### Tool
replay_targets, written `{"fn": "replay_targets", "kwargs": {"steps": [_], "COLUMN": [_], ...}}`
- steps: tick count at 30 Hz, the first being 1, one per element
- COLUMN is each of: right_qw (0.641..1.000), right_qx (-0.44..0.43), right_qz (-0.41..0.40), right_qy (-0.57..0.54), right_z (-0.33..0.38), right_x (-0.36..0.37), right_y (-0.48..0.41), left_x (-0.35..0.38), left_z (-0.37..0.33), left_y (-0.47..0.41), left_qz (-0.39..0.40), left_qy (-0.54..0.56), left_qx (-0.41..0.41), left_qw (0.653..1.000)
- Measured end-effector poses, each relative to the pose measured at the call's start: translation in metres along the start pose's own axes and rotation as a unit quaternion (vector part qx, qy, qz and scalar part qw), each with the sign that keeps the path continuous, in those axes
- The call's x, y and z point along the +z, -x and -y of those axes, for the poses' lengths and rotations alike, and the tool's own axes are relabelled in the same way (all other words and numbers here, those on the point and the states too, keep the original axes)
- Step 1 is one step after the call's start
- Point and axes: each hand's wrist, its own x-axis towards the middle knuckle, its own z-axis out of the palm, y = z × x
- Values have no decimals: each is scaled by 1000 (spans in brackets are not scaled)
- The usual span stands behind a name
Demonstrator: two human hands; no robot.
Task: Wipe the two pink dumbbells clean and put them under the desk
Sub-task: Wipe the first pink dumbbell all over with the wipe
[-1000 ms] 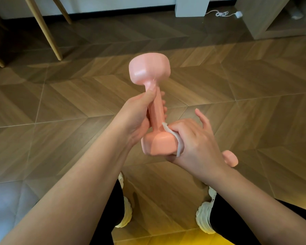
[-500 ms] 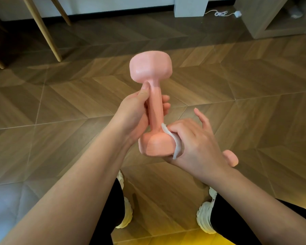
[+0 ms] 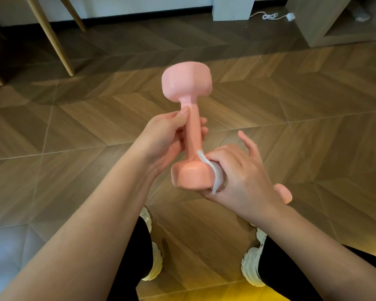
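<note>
Progress: early, I judge; wiping in hand, neither dumbbell under the desk.
Held dumbbell (image 3: 190, 129): upright, mid-frame, off the floor.
Left hand (image 3: 161, 139): fingers wrapped round its shaft.
Right hand (image 3: 242, 178): clamps white wipe (image 3: 218, 178) against lower head, forefinger lifted.
Second dumbbell (image 3: 284, 193): floor, 4 o'clock, mostly hidden.
Wooden legs (image 3: 52, 40): 10 o'clock, perhaps the desk's.

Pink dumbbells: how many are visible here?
2. The held dumbbell is upright, left hand on its handle, right hand with wipe at its lower end. The second dumbbell is mostly hidden behind the right hand.
</note>
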Motion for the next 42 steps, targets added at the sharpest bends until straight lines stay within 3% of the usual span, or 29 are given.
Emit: {"fn": "replay_targets", "kwargs": {"steps": [6, 14, 20, 28, 33, 42], "right_qw": [1000, 994, 991, 994, 995, 990], "right_qx": [4, 42, 47, 34, 42, 51], "right_qz": [16, 90, 122, 84, 60, 121], "right_qy": [5, 37, 26, 69, 63, 48], "right_z": [2, -13, 1, -8, -10, -9], "right_x": [2, 1, 3, 5, 5, 5], "right_y": [2, 3, 1, 7, 7, 6], "left_x": [7, -1, 10, 11, 9, 14], "left_z": [4, 5, 12, 11, 13, 13], "left_y": [1, -3, -3, -6, -4, 0], "left_qz": [-25, -11, -9, -33, -50, -16], "left_qy": [-38, -25, 13, -38, -4, 0], "left_qx": [-2, 4, -37, -19, -21, -14], "left_qw": [999, 1000, 999, 999, 999, 1000]}}
